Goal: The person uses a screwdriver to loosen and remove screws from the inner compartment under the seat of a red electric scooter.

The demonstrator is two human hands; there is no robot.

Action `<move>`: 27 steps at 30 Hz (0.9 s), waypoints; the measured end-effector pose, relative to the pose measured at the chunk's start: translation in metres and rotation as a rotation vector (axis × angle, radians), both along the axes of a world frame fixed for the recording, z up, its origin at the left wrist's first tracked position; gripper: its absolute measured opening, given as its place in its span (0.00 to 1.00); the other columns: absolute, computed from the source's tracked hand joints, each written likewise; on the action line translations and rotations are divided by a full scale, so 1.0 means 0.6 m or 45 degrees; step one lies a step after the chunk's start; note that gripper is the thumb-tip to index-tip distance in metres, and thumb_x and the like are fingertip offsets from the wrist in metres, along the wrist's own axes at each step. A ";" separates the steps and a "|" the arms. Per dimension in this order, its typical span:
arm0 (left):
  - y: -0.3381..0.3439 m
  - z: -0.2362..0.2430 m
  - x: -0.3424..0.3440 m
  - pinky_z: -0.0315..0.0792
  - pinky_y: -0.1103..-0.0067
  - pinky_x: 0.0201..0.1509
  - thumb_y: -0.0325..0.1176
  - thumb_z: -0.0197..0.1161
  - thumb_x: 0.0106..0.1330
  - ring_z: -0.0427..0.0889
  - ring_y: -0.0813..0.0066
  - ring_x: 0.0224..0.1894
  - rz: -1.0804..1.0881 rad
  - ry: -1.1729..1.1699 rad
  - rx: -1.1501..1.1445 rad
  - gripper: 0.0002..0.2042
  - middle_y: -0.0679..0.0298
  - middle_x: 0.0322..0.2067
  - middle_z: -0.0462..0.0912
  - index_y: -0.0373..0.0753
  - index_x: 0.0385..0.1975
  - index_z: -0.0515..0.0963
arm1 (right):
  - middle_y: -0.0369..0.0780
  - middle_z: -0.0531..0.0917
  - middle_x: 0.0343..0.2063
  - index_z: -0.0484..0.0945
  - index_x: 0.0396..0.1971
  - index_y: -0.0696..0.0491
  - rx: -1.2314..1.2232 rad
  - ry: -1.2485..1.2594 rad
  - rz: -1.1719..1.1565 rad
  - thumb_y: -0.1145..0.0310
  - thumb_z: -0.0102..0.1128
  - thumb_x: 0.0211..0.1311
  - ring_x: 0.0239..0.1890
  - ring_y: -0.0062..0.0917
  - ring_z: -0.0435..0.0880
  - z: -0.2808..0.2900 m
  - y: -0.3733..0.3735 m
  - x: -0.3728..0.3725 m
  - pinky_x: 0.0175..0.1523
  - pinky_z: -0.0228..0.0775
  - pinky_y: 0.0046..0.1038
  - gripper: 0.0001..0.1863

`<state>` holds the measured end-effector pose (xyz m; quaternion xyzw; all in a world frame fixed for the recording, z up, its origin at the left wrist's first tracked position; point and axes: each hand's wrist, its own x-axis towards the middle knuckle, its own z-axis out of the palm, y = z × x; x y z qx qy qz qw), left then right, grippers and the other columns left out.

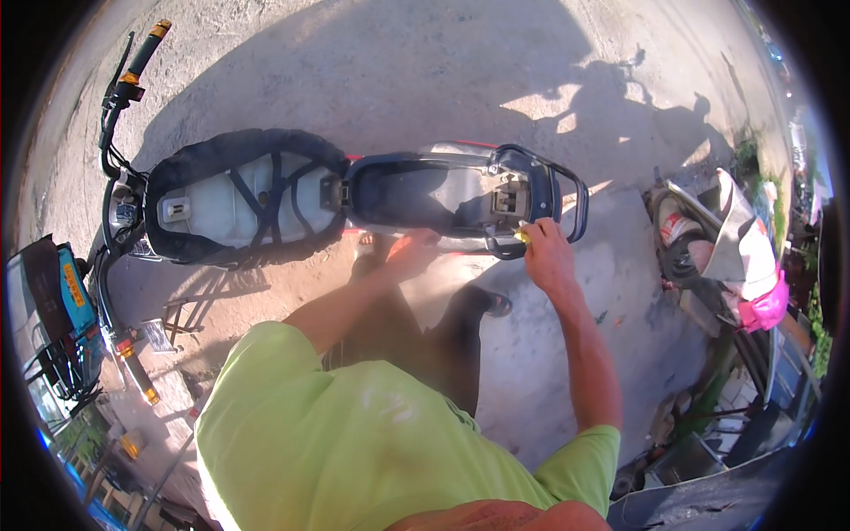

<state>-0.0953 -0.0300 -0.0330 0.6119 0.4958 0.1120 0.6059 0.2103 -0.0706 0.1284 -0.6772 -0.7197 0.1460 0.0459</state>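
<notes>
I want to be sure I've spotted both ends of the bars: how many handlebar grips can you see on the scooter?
2. One handlebar grip points to the upper left corner; the other handlebar grip sits lower left, near the blue front basket. None seems hidden.

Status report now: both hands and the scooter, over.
Right hand grips yellow-handled tool at scooter's rear compartment. Left hand rests on compartment edge. Seat flipped open. Nothing in the way.

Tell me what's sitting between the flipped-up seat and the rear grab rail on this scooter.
The open under-seat compartment lies between the raised seat and the rear rack, seen in the head view.
</notes>
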 end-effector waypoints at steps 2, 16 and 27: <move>-0.004 -0.033 -0.036 0.81 0.66 0.61 0.40 0.68 0.71 0.89 0.58 0.53 -0.065 0.063 0.175 0.19 0.50 0.50 0.90 0.33 0.55 0.84 | 0.44 0.80 0.48 0.80 0.54 0.54 -0.065 0.057 -0.159 0.72 0.63 0.68 0.52 0.48 0.84 0.006 0.006 -0.012 0.52 0.80 0.46 0.15; -0.039 -0.064 -0.144 0.82 0.66 0.58 0.39 0.66 0.71 0.91 0.59 0.50 0.081 0.129 0.042 0.15 0.54 0.46 0.91 0.39 0.52 0.86 | 0.46 0.88 0.42 0.81 0.51 0.49 -0.276 -0.111 -0.437 0.63 0.62 0.73 0.43 0.52 0.89 0.017 0.031 -0.024 0.49 0.80 0.52 0.12; -0.060 -0.132 -0.232 0.82 0.67 0.56 0.38 0.67 0.71 0.91 0.62 0.49 0.131 0.275 0.043 0.13 0.57 0.44 0.92 0.39 0.49 0.86 | 0.48 0.89 0.43 0.82 0.51 0.53 -0.119 0.281 -0.419 0.63 0.67 0.71 0.45 0.47 0.90 0.028 0.035 -0.006 0.51 0.80 0.45 0.14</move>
